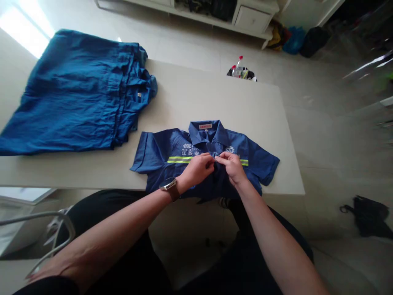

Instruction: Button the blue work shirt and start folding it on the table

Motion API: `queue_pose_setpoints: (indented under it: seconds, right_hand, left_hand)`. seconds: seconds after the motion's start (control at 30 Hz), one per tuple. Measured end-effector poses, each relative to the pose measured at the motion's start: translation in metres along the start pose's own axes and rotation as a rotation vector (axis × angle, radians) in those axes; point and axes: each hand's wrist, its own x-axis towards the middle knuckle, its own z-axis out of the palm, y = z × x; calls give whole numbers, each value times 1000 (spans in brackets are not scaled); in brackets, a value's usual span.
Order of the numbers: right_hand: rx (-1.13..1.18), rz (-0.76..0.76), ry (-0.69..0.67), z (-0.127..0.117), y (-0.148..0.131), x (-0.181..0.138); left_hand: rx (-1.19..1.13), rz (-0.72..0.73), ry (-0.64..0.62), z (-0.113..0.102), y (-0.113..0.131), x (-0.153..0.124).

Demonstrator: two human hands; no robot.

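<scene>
A blue work shirt [159,151] with a yellow reflective stripe and white lettering lies face up at the near edge of the beige table [190,98], collar away from me, its lower part hanging over the edge. My left hand [199,168], with a watch on the wrist, and my right hand [232,166] meet at the shirt's front placket just below the collar. Both pinch the fabric there, fingertips touching.
A pile of blue shirts [73,94] covers the far left of the table. Behind the table stands a bin with bottles [241,73]. A white cabinet [251,18] and bags [294,39] line the far wall. A dark object [368,215] lies on the floor at right.
</scene>
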Motion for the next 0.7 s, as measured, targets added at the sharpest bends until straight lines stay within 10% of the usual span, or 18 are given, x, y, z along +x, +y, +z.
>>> queue_pose_setpoints:
  seconds: [0.37, 0.7]
  right_hand:
    - [77, 174, -4, -3, 2, 3]
    - [-40, -37, -131, -8, 4, 5]
  left_hand:
    - [-93, -67, 95, 4, 0, 0]
    - [-173, -203, 151, 1, -4, 6]
